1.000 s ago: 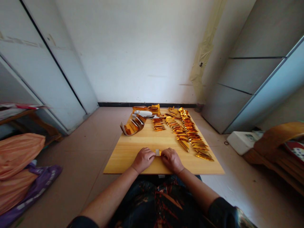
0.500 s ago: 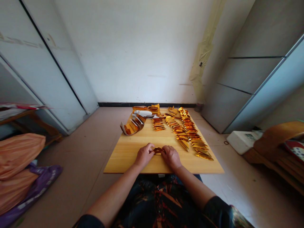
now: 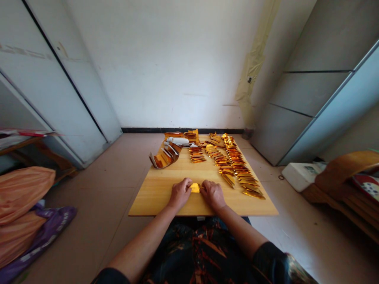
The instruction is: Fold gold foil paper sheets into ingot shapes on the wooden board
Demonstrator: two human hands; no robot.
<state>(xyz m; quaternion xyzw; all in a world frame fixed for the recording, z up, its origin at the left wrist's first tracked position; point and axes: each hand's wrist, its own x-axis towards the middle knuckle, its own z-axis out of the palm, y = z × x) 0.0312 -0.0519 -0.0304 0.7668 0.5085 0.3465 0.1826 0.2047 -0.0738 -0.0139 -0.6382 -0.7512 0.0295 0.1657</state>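
Near the front of the wooden board (image 3: 160, 189), a small gold foil piece (image 3: 195, 188) lies between my hands. My left hand (image 3: 180, 192) pinches its left end and my right hand (image 3: 212, 193) pinches its right end; the fingertips are partly hidden. Rows of folded gold pieces (image 3: 237, 157) run down the board's right side. A shorter stack of folded gold pieces (image 3: 197, 155) sits near the middle. At the back left is a curved stack of gold sheets (image 3: 166, 156), beside a white wrapped item (image 3: 177, 140).
A white box (image 3: 300, 175) and a wooden chair (image 3: 340, 177) stand at the right. Orange and purple bags (image 3: 26, 197) lie on the left. Behind the board is a white wall (image 3: 177, 71), with a grey cabinet (image 3: 308, 90) on the right.
The foil piece between my hands looked dark and curved before; now it shows a flatter, bright gold face. Both hands keep nearly the same place and grip.
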